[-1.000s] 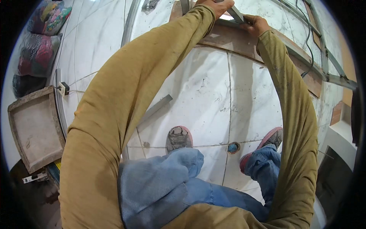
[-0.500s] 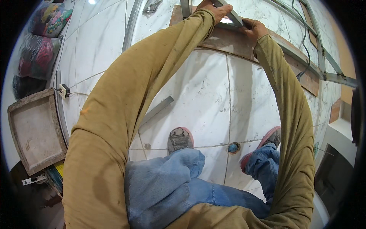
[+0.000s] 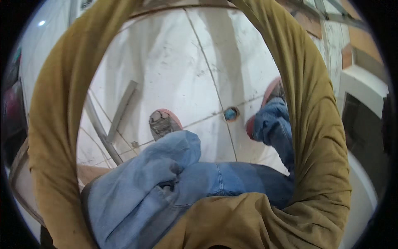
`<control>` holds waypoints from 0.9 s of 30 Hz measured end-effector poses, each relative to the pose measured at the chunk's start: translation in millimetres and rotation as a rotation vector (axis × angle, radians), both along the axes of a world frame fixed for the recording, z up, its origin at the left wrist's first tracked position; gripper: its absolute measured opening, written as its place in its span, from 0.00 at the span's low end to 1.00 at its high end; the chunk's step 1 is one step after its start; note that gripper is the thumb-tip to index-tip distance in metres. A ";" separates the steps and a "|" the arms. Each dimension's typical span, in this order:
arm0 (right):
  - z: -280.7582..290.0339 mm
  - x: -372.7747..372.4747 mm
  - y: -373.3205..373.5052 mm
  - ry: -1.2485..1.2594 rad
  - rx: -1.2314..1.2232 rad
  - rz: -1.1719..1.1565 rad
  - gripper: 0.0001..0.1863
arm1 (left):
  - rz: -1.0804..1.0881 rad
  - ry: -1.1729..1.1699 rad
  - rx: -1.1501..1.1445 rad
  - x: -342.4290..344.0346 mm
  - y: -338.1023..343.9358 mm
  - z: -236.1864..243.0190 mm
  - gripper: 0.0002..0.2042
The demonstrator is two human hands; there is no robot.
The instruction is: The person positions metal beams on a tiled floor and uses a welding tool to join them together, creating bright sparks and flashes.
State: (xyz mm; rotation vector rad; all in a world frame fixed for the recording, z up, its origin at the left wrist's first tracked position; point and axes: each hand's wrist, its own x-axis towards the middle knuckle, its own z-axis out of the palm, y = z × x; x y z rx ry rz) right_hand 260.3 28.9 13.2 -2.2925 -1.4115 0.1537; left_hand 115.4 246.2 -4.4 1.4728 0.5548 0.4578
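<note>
Both of my arms reach forward in olive-brown sleeves, the left sleeve [image 3: 62,103] and the right sleeve [image 3: 315,108] bowing apart around my legs. My left hand and my right hand lie beyond the upper edge of the picture, so what they hold is hidden. Closest to where the sleeves run out is the curved edge of a brown board [image 3: 178,8] on the floor. A short grey metal piece [image 3: 122,111] lies on the white tiles between my arms, next to a longer metal bar [image 3: 101,128] partly behind my left sleeve.
My shoes [image 3: 165,124] stand on the marbled tile floor [image 3: 174,70]. Between them is a small round floor hole [image 3: 231,113] with something blue in it. Part of a metal frame [image 3: 331,16] shows at the upper right. A shallow tray [image 3: 25,178] sits at the left, mostly covered by my sleeve.
The view has tipped down and shifted, taking both hands and the metal bar they were on out of the picture. More of my legs and the longer bar now shows.
</note>
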 end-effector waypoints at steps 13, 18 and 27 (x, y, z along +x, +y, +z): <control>-41.9 12.1 21.0 -0.010 0.111 0.078 0.23 | 0.000 0.003 0.174 -18.7 20.2 -9.5 0.16; -31.6 5.5 21.3 0.181 0.091 0.039 0.23 | 0.128 0.095 0.370 -37.6 -15.3 28.0 0.23; -23.7 -1.4 28.8 0.511 0.052 0.000 0.22 | 0.037 0.238 0.290 -52.1 -12.4 59.5 0.27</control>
